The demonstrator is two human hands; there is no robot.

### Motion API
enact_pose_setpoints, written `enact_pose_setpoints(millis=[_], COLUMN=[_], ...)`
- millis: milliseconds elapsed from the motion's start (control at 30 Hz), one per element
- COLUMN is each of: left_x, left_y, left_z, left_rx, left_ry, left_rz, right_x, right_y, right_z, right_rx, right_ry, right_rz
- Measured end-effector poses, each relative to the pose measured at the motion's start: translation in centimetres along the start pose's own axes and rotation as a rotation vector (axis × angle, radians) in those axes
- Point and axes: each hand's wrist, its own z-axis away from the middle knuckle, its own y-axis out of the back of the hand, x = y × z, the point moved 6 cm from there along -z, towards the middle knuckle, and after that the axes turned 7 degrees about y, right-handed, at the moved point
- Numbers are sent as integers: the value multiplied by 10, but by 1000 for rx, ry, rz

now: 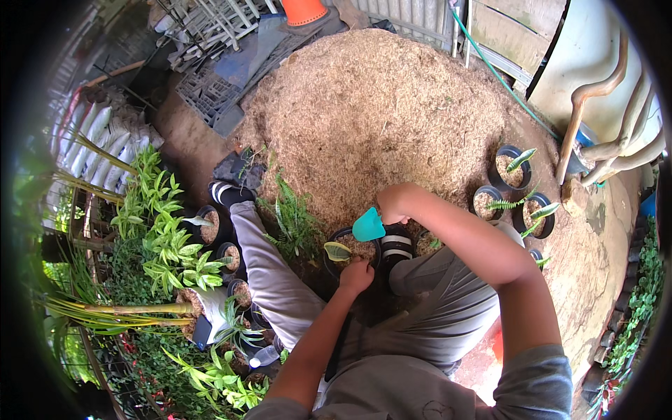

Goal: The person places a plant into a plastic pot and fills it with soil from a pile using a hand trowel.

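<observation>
Between my feet stands a black plastic pot (330, 266) filled with pale, chip-like growing mix (362, 249). A variegated snake plant leaf (337, 251) sticks up at its left side. My left hand (357, 275) rests at the pot's near rim, fingers curled down onto the mix; whether it grips anything is hidden. My right hand (395, 205) holds a turquoise plastic scoop (369, 226) by its handle end. The scoop's blade is tipped down over the pot's far right part.
A large mound of shredded mix (378, 115) rises ahead. A fern (293, 220) grows left of the pot. Potted cuttings stand at right (510, 168) and left (209, 227). A black plastic crate (210, 97), a green hose (488, 65) and driftwood branches (583, 100) lie farther out.
</observation>
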Motion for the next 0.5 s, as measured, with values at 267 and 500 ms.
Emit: enact_pose_setpoints(millis=[267,500], left_x=[24,62], left_y=[47,129], left_z=[46,97], left_rx=[156,-39], left_ry=[-154,-152], left_rz=[135,378], right_x=[10,-3], right_y=[-3,-3], right_z=[-1,-2], right_rx=[11,-35], right_ry=[-12,69], right_rz=[-1,43])
